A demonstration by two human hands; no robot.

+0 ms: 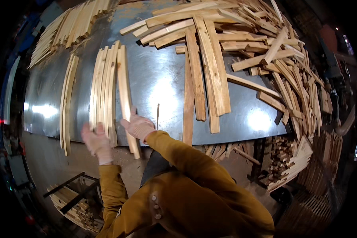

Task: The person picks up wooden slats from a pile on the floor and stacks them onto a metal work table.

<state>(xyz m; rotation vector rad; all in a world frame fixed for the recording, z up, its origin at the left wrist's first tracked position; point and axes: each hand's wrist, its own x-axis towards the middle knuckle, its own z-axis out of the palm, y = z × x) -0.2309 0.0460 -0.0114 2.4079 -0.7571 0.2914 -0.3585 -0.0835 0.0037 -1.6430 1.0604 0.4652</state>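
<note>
1. The metal bench (158,75) is carrying the wood, with the row of strips (104,87), the landmark here, lying across its near edge.
2. A jumbled pile (276,44) is spreading to the right of the row, its pieces crossing at many angles, seemingly unsorted.
3. A stack (73,23) is sitting beyond the row, to its left, its strips lying roughly parallel, probably for tidy storage.
4. A pair of strips (66,95) is lying left of the row, apart from it, perhaps kept separate.
5. A single strip (124,83) is slanting just right of the row, its near end overhanging, probably for easy reach.
6. The right hand (139,125) is resting over that strip, fingers partly spread, perhaps steadying it; its grip is not showing clearly.
7. The left hand (95,142) is opening wide by the row's near end, apparently gripping nothing; blur is hiding any contact.
</note>
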